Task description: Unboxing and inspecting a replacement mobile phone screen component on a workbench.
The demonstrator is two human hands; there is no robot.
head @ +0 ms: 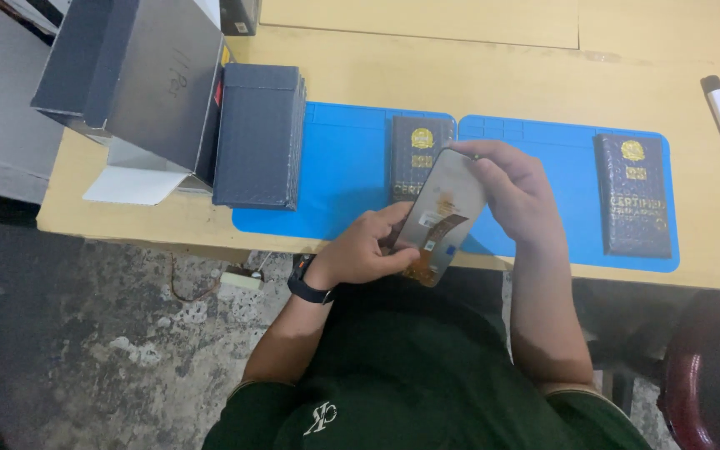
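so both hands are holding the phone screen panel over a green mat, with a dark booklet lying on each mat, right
Not quite: the mats are blue, not green, as the head view shows. Both the left hand and right hand hold the screen panel, and a dark booklet lies on each mat.

Two blue mats (352, 158) are laid on a wooden table (493, 75). A dark booklet (633, 196) is seen at right, a stack of dark pouches (258, 133) and a grey box (143, 75) at upper left.

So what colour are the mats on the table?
Bright blue mats, seen best from the head view, the only one.
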